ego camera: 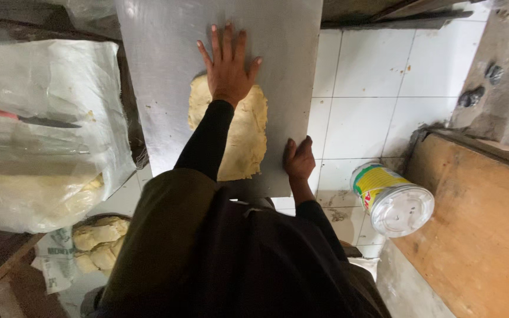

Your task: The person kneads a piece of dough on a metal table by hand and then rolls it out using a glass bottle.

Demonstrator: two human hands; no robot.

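Note:
A flattened slab of pale yellow dough (244, 138) lies on a grey metal sheet (160, 82) set over a white tiled floor. My left hand (227, 66) is stretched out flat, palm down with fingers spread. Its heel rests on the far end of the dough and its fingers on the bare metal. My right hand (297, 160) is curled around the sheet's right edge near the front corner, beside the dough. Dark sleeves cover both arms.
To the left, a red-handled knife (27, 119) and a clear glass cylinder (30, 143) lie on a white sack (60, 70). Below it, a bowl holds dough lumps (98, 242). A yellow-labelled plastic jar (393, 200) lies beside a wooden board (478, 235).

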